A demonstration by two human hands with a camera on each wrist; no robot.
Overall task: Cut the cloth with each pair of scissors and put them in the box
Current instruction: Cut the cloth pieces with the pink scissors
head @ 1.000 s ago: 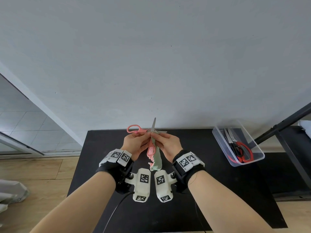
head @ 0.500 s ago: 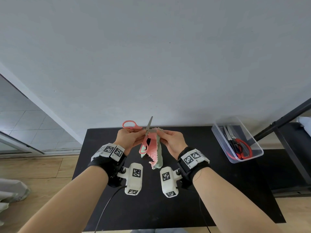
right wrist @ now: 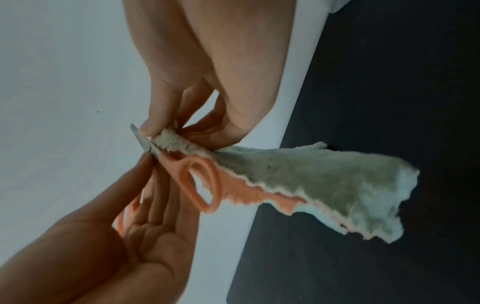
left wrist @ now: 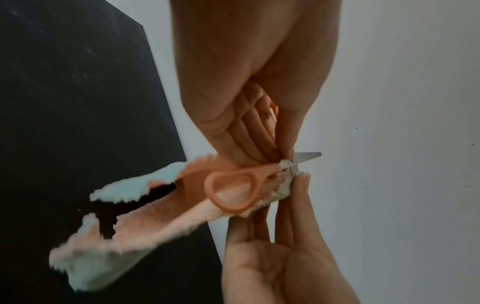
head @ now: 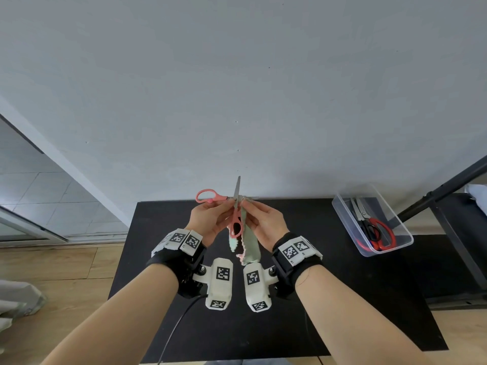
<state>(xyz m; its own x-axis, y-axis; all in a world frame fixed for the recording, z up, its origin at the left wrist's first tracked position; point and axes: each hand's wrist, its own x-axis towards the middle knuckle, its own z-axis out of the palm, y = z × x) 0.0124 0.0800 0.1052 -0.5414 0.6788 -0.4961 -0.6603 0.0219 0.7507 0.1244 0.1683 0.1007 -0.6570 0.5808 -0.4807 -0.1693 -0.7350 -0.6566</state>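
My left hand [head: 208, 219] pinches the wide-open pink scissors [head: 235, 204] near their pivot; my right hand [head: 264, 222] pinches the cloth [head: 250, 246] beside them, above the desk [head: 342, 299], left of the box [head: 342, 214]

a plain grey-white wall [head: 237, 75] fills the upper view. a black worktop [head: 329, 299] stands against it on a light wooden floor [head: 66, 272]. pale tiles [head: 39, 191] show at left, a black metal frame [head: 448, 206] at right.
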